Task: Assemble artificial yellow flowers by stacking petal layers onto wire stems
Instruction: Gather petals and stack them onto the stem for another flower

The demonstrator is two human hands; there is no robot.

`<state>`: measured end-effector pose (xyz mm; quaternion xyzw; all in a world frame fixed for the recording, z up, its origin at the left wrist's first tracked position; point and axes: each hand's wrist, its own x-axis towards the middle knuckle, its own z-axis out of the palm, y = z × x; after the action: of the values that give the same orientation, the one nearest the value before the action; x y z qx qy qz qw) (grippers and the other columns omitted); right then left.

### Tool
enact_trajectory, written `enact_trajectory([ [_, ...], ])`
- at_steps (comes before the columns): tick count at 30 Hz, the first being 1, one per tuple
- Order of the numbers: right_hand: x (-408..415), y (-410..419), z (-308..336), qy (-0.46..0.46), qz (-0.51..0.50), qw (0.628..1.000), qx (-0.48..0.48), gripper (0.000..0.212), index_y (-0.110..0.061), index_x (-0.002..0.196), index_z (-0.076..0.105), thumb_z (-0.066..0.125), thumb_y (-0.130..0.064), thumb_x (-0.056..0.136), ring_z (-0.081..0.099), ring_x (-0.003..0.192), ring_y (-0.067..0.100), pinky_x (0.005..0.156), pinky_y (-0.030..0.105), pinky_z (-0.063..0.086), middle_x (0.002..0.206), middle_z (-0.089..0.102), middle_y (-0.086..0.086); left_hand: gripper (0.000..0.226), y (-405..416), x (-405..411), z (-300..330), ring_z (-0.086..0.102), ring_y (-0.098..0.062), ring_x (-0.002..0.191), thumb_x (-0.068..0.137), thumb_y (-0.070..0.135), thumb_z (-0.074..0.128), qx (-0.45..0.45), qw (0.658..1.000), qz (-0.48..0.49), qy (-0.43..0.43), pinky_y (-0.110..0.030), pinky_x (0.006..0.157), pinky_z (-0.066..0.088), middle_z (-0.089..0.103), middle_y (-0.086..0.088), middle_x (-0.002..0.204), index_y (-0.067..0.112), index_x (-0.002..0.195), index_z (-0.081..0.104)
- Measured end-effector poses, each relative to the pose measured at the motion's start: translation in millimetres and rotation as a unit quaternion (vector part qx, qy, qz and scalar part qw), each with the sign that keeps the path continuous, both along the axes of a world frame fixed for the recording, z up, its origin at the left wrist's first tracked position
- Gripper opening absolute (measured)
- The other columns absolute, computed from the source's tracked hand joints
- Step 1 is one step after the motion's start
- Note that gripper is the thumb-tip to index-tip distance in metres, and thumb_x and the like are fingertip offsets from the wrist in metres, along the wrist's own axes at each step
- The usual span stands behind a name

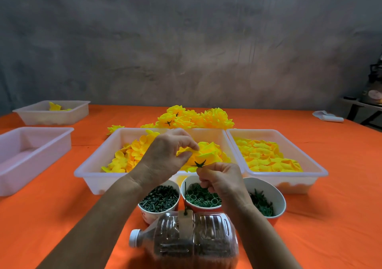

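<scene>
— Orange tablecloth point(62, 217), petal tray point(97, 161) ahead: what now?
— Your right hand point(221, 177) pinches the green calyx point(200, 163); your left hand point(167, 157) pinches a yellow petal layer point(208, 150) above it. Centre its hole, slide down.

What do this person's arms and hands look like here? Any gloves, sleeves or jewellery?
Both arms are bare from the bottom edge of the picture up to the wrists: no sleeves show. The left hand and right hand wear no gloves, and no rings, watch or bracelet can be seen on either.
</scene>
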<state>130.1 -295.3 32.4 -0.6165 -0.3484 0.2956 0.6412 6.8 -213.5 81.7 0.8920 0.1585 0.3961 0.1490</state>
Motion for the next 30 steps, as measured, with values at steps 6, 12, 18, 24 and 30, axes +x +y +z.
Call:
enact_trajectory([
  [6,-3,0,-3,-0.072,-0.003,0.997,-0.011,0.023,-0.014,0.054,0.066,0.071,-0.007,0.076,0.053,0.046,0.008,0.051,0.020,0.039,0.048,0.059,0.000,0.006,-3,1,1,0.059,-0.030,0.087,0.081,0.005,0.071,0.121,0.991,0.033,0.039,-0.046,0.073,0.050,0.066,-0.012,0.090,0.002,0.086,0.071],
  [12,-3,1,-3,-0.063,0.013,0.998,-0.010,0.022,-0.013,0.057,0.067,0.071,-0.007,0.077,0.053,0.048,0.010,0.051,0.020,0.039,0.049,0.060,0.002,0.012,4,6,0,0.053,-0.028,0.077,0.089,0.003,0.060,0.065,0.997,0.039,0.017,-0.044,0.071,0.046,0.057,-0.009,0.079,-0.005,0.082,0.066],
  [18,1,6,4,0.091,0.027,0.995,0.001,0.017,-0.004,0.063,0.063,0.069,0.002,0.078,0.049,0.040,0.010,0.040,0.014,0.034,0.050,0.057,0.004,0.016,12,10,-1,0.056,-0.012,0.071,0.091,0.002,0.057,-0.133,0.990,0.014,-0.051,-0.027,0.065,0.045,0.066,-0.003,0.084,0.008,0.091,0.071],
  [24,7,16,5,0.145,0.026,0.989,-0.009,0.014,-0.006,0.066,0.063,0.071,-0.002,0.077,0.052,0.042,0.010,0.043,0.017,0.036,0.048,0.059,0.002,0.028,12,8,-6,0.061,-0.012,0.084,0.080,0.011,0.072,-0.136,0.988,0.026,-0.070,-0.025,0.074,0.051,0.064,0.005,0.087,0.020,0.105,0.065],
  [30,9,20,-1,0.149,0.034,0.988,-0.015,0.014,-0.006,0.067,0.062,0.069,-0.001,0.078,0.054,0.042,0.009,0.041,0.016,0.038,0.048,0.060,0.001,0.028,16,10,-13,0.064,-0.016,0.071,0.077,-0.003,0.068,-0.071,0.988,0.074,-0.117,-0.022,0.071,0.053,0.068,-0.002,0.076,0.009,0.102,0.065],
])
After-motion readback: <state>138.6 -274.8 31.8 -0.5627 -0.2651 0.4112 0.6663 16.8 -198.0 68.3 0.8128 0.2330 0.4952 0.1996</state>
